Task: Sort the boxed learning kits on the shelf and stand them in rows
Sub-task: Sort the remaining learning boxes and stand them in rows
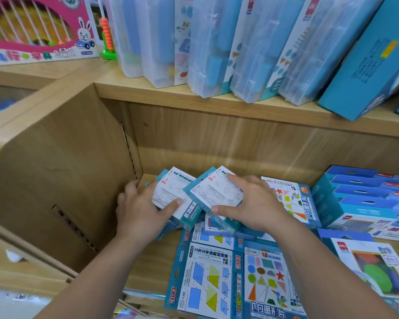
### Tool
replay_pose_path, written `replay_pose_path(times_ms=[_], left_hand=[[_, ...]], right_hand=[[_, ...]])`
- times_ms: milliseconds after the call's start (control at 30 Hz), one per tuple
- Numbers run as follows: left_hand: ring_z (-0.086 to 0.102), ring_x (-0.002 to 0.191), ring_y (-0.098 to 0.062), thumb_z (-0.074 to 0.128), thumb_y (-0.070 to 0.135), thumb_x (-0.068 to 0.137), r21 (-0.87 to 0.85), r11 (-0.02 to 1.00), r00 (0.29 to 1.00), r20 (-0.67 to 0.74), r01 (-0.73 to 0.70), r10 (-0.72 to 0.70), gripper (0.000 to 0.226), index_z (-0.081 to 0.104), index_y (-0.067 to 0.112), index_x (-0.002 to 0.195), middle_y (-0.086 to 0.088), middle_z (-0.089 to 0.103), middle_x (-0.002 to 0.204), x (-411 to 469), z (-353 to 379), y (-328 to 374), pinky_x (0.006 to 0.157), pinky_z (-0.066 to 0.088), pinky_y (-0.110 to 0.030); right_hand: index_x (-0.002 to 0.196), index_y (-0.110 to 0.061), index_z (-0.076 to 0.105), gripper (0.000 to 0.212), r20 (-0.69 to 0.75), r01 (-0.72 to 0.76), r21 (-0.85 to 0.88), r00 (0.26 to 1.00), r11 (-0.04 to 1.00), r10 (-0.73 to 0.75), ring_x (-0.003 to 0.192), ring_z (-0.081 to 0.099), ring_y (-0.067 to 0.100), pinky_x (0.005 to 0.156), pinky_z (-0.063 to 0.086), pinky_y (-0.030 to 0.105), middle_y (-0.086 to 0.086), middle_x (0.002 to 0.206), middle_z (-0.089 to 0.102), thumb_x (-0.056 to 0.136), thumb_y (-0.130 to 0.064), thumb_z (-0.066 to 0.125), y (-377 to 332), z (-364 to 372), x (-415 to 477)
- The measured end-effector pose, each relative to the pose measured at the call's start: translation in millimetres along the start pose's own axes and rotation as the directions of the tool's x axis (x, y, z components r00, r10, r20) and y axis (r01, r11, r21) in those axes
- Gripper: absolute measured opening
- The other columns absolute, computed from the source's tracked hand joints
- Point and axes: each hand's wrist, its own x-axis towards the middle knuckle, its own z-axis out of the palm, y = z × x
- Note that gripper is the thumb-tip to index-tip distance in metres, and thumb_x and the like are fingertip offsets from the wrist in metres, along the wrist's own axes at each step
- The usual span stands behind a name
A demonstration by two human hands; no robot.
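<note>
Two small teal-and-white boxed kits with line drawings lie tilted at the back left of the lower shelf [152, 254]. My left hand [138, 210] grips the left kit [168, 192], thumb on its face. The right kit [217, 194] overlaps it, and my right hand [253, 203] holds that one with the thumb at its near edge. Both kits sit on top of other flat kits.
Flat kits with coloured shapes [267, 279] and triangles [207, 277] lie in front. A stack of blue boxes [364, 194] fills the right. The upper shelf holds leaning clear cases [212, 47], a blue box [364, 65] and a pink box [37, 26]. The wooden side panel [62, 176] stands left.
</note>
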Motion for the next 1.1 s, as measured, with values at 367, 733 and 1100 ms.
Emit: replay_pose_path(times_ms=[367,733,1100], left_hand=[[0.059,0.116,-0.007,0.045,0.067,0.09,-0.483,0.875,0.997,0.076,0.028,0.01,0.051,0.039,0.051,0.137,0.023,0.059,0.125,-32,3,-20,0.093,0.056,-0.044],[0.055,0.123,-0.019,0.055,0.072,0.079,-0.648,0.759,0.998,0.002,0.053,-0.068,0.055,0.046,0.057,0.131,0.016,0.056,0.125,-28,-2,-2,0.092,0.055,-0.05],[0.065,0.117,-0.023,0.068,0.037,0.085,-0.844,0.535,0.999,0.016,0.035,-0.041,0.066,0.036,0.057,0.139,0.012,0.051,0.14,-24,-34,28,0.084,0.06,-0.047]], right_hand=[[0.156,-0.033,0.023,0.082,0.021,0.163,-0.054,0.987,0.985,-0.162,0.137,0.04,0.026,0.111,0.033,0.042,0.002,0.15,0.046,0.088,-0.067,0.055,-51,23,36],[0.157,-0.033,0.019,0.084,0.182,0.141,0.061,0.972,0.988,-0.149,0.132,0.05,0.021,0.109,0.039,0.039,-0.008,0.148,0.051,0.088,-0.068,0.054,-67,13,44],[0.151,-0.04,0.023,0.064,-0.052,0.158,0.368,0.987,0.916,-0.15,0.115,0.06,0.019,0.097,0.049,0.04,-0.009,0.137,0.059,0.096,-0.048,0.054,-67,11,9]])
